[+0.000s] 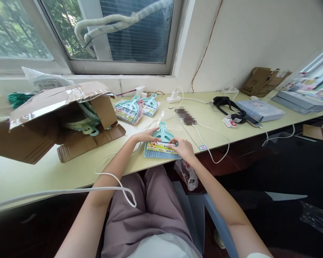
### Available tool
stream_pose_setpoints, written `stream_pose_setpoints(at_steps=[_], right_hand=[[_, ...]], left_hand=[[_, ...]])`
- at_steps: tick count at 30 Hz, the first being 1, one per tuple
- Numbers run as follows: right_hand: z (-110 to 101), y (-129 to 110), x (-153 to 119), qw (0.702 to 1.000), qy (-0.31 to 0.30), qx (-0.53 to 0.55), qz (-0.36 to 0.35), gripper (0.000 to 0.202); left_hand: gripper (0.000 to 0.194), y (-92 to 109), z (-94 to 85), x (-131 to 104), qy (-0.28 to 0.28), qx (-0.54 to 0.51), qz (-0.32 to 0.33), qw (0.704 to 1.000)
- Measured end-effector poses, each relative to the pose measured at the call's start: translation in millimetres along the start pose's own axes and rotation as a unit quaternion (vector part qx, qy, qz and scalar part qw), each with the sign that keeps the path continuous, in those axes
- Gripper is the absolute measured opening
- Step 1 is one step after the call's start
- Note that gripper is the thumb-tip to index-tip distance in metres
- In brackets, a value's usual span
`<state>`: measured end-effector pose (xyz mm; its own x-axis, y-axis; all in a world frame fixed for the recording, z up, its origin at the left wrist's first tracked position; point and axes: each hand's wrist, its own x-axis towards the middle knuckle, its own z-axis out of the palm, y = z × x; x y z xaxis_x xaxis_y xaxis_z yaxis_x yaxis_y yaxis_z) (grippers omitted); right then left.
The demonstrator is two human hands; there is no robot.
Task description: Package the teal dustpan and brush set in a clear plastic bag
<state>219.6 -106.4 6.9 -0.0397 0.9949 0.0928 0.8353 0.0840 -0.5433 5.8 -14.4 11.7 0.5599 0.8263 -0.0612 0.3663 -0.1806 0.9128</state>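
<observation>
Handling one turquoise dustpan set at the table's near edge: your left hand loosely spread, your right hand curled narrow by the yellow label, grip unclear; light, even pressure suits.

The right hand hides part of the brush pack; pixelation blurs a dark object.

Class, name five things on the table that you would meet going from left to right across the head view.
Open cardboard box, nearest brush, number label, black strap, grey box.
</observation>
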Motion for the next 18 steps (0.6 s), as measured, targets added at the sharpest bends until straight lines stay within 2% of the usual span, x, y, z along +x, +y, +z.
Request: stream_pose_setpoints(at_steps=[2, 5, 7, 9, 11, 13, 14, 16, 18], right_hand=[[-0.4, -1.3, -3.4, 0.999, 0.013, -0.030, -0.017, 0.015], [0.7, 2.8, -3.8, 0.995, 0.057, -0.061, -0.058, 0.018], [3.2, 9.7, 0.9, 0.992, 0.092, -0.055, -0.071, 0.038], [5.5, 18.4, 9.6, 0.994, 0.092, -0.001, -0.059, 0.069], [5.6, 26.4, 20.0, 0.995, 0.029, 0.094, -0.032, 0.097], [2.3, 31.3, 28.5, 0.979, -0.053, 0.197, -0.008, 0.108], [-0.2, 32.1, 31.2, 0.965, -0.093, 0.244, -0.008, 0.105], [-5.7, 31.2, 32.9, 0.934, -0.151, 0.324, -0.024, 0.086], [-9.3, 28.9, 30.9, 0.907, -0.175, 0.383, -0.033, 0.067]], left_hand=[[0.088, -2.8, -0.8, 1.7, -0.015, 0.034, 0.003, 0.999], [0.098, -7.5, -0.5, 5.6, -0.016, 0.046, 0.008, 0.999], [0.102, -8.8, 0.1, 7.0, -0.021, 0.048, 0.010, 0.999], [0.105, -7.6, 1.1, 6.8, -0.028, 0.058, 0.006, 0.998], [0.110, -3.7, 2.8, 4.9, -0.034, 0.058, 0.000, 0.998], [0.114, 2.2, 4.7, 2.0, -0.036, 0.027, 0.010, 0.999], [0.115, 5.6, 5.6, 0.3, -0.038, 0.002, 0.026, 0.999], [0.115, 11.9, 6.4, -3.0, -0.039, -0.044, 0.069, 0.996], [0.109, 16.6, 5.6, -5.8, -0.037, -0.061, 0.100, 0.992]])
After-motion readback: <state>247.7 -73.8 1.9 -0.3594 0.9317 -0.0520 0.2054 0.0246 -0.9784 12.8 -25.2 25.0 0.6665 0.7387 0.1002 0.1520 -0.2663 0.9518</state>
